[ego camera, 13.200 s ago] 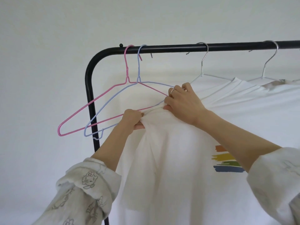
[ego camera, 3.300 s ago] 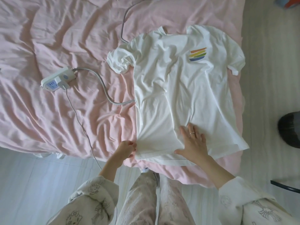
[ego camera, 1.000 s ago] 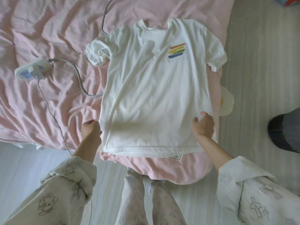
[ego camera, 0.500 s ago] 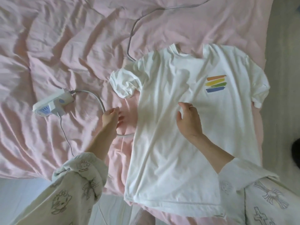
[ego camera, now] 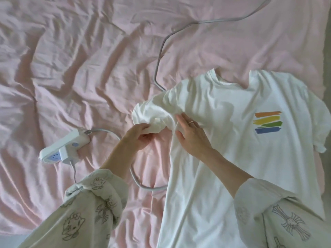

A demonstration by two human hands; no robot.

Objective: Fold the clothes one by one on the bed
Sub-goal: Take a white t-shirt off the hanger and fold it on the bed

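White t-shirt is laid out front-up on the right side of the bed, on a wrinkly pink sheet, collar pointing away from the person and hem toward them. It's got a little striped print on the chest, orange, yellow, green and blue bars stacked up. The body of the shirt is mostly flat with some soft creases, but the sleeve on the left side of the picture is bunched up into a lump instead of lying flat. The left hand has its fingers and thumb pinched on the bottom edge of that bunched sleeve. The right hand is lying on the shirt right next to the sleeve seam, fingers pretty much straight and spread, pressing the fabric down rather than grabbing anything; there's a ring on one finger. Both arms are in pale sleeves with cartoon line drawings on them. Over to the left of the shirt there's a white power strip sitting on the sheet with a plug in it. A grey cable comes out of it, loops under the left edge of the shirt, then shows up again near the collar and runs off the top of the frame.
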